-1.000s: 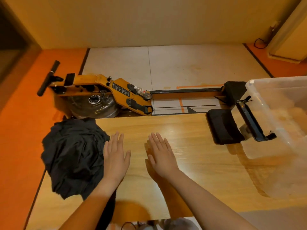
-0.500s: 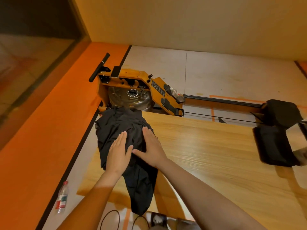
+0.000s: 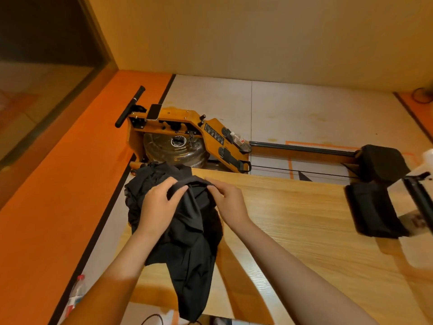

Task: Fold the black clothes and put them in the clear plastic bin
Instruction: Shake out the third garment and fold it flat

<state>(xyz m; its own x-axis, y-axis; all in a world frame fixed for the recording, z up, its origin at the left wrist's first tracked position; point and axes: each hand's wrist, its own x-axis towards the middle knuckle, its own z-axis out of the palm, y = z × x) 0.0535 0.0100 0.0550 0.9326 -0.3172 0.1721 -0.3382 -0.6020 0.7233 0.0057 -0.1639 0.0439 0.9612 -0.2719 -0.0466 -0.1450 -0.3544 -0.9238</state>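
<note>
At table (image 3: 293,219) edge, nine o'clock: left hand (image 3: 159,205) and right hand (image 3: 230,202) pinch crumpled black clothes (image 3: 187,242). Likely step: freeing one garment. Next: spread it flat toward three o'clock.

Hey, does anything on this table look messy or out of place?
Yes. The black clothes lie crumpled at the left end of the table, one length hanging over the near edge. The left hand and right hand pinch the heap's top.

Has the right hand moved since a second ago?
Yes. The right hand went left across the wooden table, off bare wood onto the black clothes near the rowing machine, where it pinches the fabric.
</note>
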